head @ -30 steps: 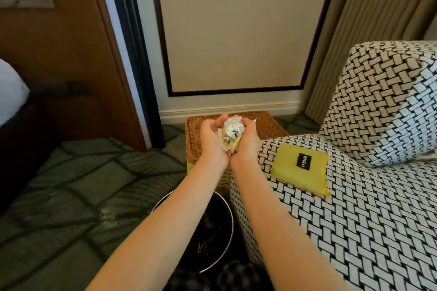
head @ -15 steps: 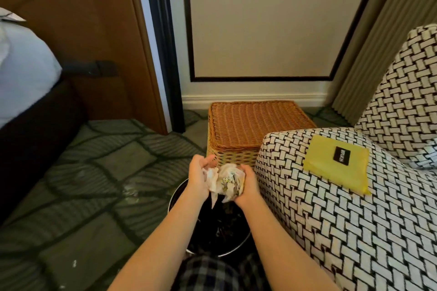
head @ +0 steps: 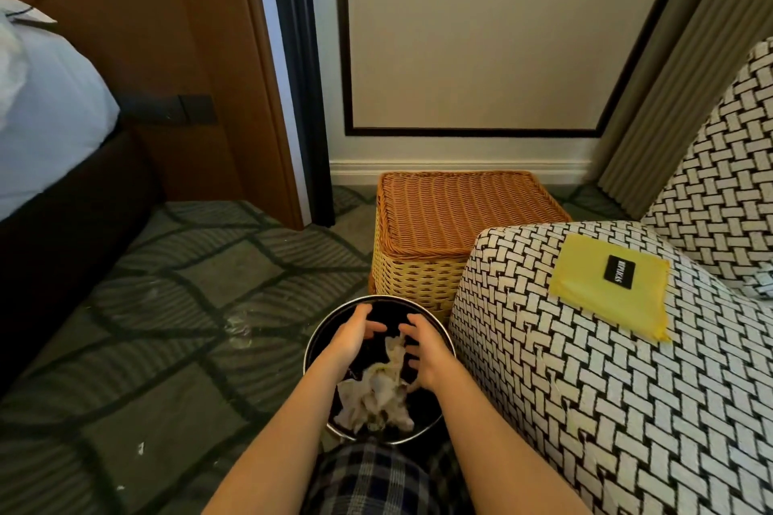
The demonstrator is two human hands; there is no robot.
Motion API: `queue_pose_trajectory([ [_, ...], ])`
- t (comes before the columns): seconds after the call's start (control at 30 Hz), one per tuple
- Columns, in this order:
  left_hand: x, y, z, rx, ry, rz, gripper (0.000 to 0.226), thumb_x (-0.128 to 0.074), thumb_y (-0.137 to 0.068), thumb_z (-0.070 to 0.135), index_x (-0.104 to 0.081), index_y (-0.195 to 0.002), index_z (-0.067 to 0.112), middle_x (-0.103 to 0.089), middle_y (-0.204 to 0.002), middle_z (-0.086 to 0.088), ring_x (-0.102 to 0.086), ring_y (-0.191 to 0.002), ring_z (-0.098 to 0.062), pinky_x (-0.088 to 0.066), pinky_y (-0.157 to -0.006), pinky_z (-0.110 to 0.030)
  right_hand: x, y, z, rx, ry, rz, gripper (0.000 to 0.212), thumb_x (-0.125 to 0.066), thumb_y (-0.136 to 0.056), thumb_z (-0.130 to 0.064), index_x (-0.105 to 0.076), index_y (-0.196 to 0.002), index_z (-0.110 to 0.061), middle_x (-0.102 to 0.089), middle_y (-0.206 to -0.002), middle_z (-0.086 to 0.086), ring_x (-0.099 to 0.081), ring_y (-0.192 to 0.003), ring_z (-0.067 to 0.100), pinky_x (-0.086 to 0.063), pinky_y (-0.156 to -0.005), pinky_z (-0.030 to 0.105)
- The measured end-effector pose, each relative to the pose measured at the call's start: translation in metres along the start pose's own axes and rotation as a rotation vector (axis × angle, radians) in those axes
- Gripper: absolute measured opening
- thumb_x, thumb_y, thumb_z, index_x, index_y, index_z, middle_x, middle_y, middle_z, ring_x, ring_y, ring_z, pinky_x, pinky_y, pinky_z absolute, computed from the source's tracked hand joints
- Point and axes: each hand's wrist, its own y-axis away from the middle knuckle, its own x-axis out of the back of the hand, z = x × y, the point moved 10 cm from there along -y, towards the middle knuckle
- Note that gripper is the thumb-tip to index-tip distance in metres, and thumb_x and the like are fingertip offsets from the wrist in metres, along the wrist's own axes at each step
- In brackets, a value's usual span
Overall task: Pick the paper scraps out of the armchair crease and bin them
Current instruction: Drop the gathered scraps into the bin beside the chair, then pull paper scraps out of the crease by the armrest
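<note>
A round black bin (head: pixel 318 330) stands on the carpet beside the armchair (head: pixel 585 389), which has a black-and-white woven pattern. Crumpled white paper scraps (head: pixel 372 393) lie loose inside the bin. My left hand (head: pixel 353 334) and my right hand (head: pixel 426 351) hover over the bin's mouth, a palm's width apart, fingers spread and holding nothing. The scraps sit just below and between them. The armchair crease is at the far right edge, mostly out of view.
A wicker basket (head: pixel 456 222) with a closed lid stands behind the bin against the wall. A yellow pouch (head: pixel 610 288) lies on the armchair's arm. A bed (head: pixel 46 130) is at the left, patterned carpet (head: pixel 167 326) between. My plaid-clad knee (head: pixel 368 477) is below the bin.
Both hands came down from above the basket to the bin with the paper wad, then parted and let it go. The scraps now lie in the bin.
</note>
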Motion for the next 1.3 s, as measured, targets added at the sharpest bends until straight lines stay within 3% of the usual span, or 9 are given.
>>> queue_pose_trajectory([
  [0.3, -0.009, 0.027, 0.064, -0.132, 0.065, 0.03, 0.06, -0.016, -0.099, 0.042, -0.066, -0.114, 0.012, -0.056, -0.131, -0.006, -0.044, -0.123, -0.021, -0.026, -0.101, -0.037, 0.003, 0.02, -0.046, 0.087, -0.082, -0.079, 0.053, -0.033, -0.094, -0.047, -0.04, -0.137, -0.017, -0.036, -0.143, 0.017, -0.033, -0.131, 0.038, -0.027, -0.103, 0.056],
  [0.5, -0.035, 0.061, 0.135, -0.353, 0.32, 0.004, 0.051, -0.02, -0.099, 0.036, -0.068, -0.088, 0.021, -0.066, -0.108, -0.002, -0.057, -0.096, -0.014, -0.037, -0.09, -0.035, 0.012, 0.068, -0.119, 0.378, -0.263, -0.146, 0.047, -0.03, -0.097, -0.036, -0.04, -0.137, -0.013, -0.042, -0.141, 0.014, -0.04, -0.129, 0.032, -0.035, -0.101, 0.047],
  [0.63, -0.049, 0.088, 0.188, -0.511, 0.354, -0.033, 0.049, -0.023, -0.1, 0.031, -0.069, -0.087, 0.021, -0.068, -0.102, -0.002, -0.06, -0.092, -0.013, -0.045, -0.079, -0.03, 0.024, 0.11, -0.165, 0.548, -0.275, -0.152, 0.045, -0.029, -0.098, -0.034, -0.042, -0.135, -0.012, -0.04, -0.143, 0.014, -0.039, -0.13, 0.032, -0.034, -0.105, 0.046],
  [0.77, -0.076, 0.111, 0.234, -0.595, 0.352, -0.079, 0.044, -0.028, -0.097, 0.029, -0.069, -0.085, 0.022, -0.07, -0.094, 0.002, -0.061, -0.096, -0.015, -0.044, -0.085, -0.033, 0.053, 0.149, -0.2, 0.667, -0.339, -0.145, 0.044, -0.029, -0.098, -0.033, -0.045, -0.133, -0.011, -0.041, -0.142, 0.014, -0.038, -0.13, 0.032, -0.032, -0.108, 0.047],
  [0.9, -0.125, 0.134, 0.265, -0.624, 0.308, -0.193, 0.038, -0.033, -0.094, 0.024, -0.069, -0.085, 0.018, -0.071, -0.091, 0.0, -0.062, -0.08, -0.012, -0.048, -0.07, -0.027, 0.099, 0.174, -0.214, 0.722, -0.412, -0.072, 0.044, -0.031, -0.098, -0.032, -0.047, -0.132, -0.011, -0.047, -0.137, 0.014, -0.045, -0.125, 0.031, -0.034, -0.107, 0.047],
  [1.0, -0.169, 0.149, 0.275, -0.629, 0.303, -0.302, 0.038, -0.033, -0.093, 0.02, -0.066, -0.075, 0.014, -0.069, -0.065, 0.004, -0.061, -0.056, -0.01, -0.048, -0.053, -0.018, 0.14, 0.195, -0.214, 0.773, -0.45, 0.007, 0.039, -0.034, -0.096, -0.028, -0.055, -0.123, -0.009, -0.057, -0.125, 0.014, -0.054, -0.115, 0.03, -0.04, -0.101, 0.046],
  [1.1, -0.213, 0.166, 0.277, -0.674, 0.22, -0.387, 0.04, -0.033, -0.092, 0.02, -0.068, -0.074, 0.015, -0.069, -0.066, 0.003, -0.06, -0.064, -0.015, -0.047, -0.062, -0.024, 0.181, 0.211, -0.207, 0.789, -0.476, 0.069, 0.041, -0.032, -0.097, -0.028, -0.053, -0.125, -0.008, -0.057, -0.124, 0.015, -0.054, -0.114, 0.031, -0.044, -0.098, 0.045],
  [1.2, -0.25, 0.175, 0.27, -0.64, 0.172, -0.4, 0.039, -0.032, -0.092, 0.023, -0.067, -0.074, 0.021, -0.07, -0.089, -0.002, -0.061, -0.087, -0.019, -0.046, -0.082, -0.034, 0.219, 0.229, -0.196, 0.79, -0.46, 0.139, 0.041, -0.031, -0.096, -0.03, -0.054, -0.124, -0.01, -0.057, -0.125, 0.014, -0.055, -0.113, 0.03, -0.047, -0.089, 0.041],
  [1.3, -0.286, 0.185, 0.263, -0.615, 0.124, -0.447, 0.034, -0.033, -0.095, 0.025, -0.064, -0.08, 0.022, -0.065, -0.096, -0.002, -0.057, -0.087, -0.013, -0.043, -0.076, -0.029, 0.261, 0.247, -0.182, 0.801, -0.455, 0.233, 0.038, -0.031, -0.097, -0.03, -0.057, -0.119, -0.012, -0.061, -0.119, 0.011, -0.057, -0.109, 0.029, -0.046, -0.094, 0.043],
])
